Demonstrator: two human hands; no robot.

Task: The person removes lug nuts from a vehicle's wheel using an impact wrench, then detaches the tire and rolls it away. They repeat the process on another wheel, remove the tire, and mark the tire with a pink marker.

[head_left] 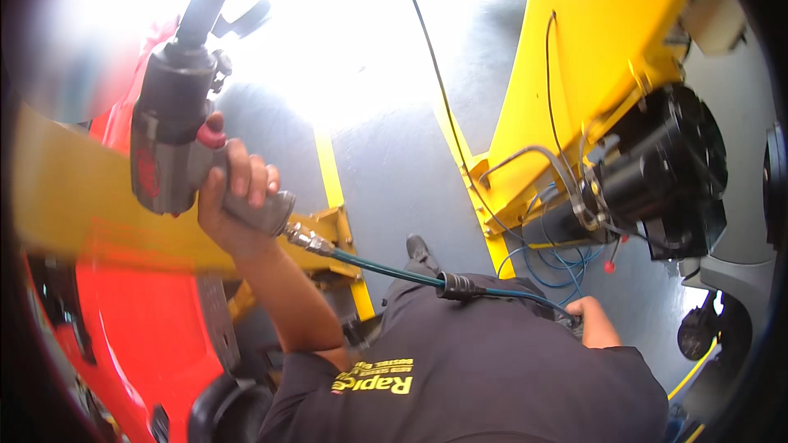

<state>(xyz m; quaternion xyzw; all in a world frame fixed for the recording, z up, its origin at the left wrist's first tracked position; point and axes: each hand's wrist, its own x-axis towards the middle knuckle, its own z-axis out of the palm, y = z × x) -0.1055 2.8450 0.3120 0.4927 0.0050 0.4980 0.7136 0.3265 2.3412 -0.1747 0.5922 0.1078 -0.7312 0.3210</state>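
My left hand (238, 197) is raised at the left, its fingers wrapped round the handle of a grey and black air impact wrench (164, 131). The wrench's nose points up toward the bright glare, with a long dark socket (205, 8) on it. From the handle's metal coupling (308, 239), a blue-green air hose (386, 269) with a black sleeve (458, 285) on it runs across in front of my body. Down at my right side, my right hand (593, 321) is closed at the hose; its fingers are partly hidden.
A yellow lift post (574, 57) rises at the right, bearing a black motor unit (657, 172). Coils of blue hose (566, 267) lie on the grey floor by its base. A red vehicle (148, 328) stands close at my left, and a grey vehicle (743, 295) at far right.
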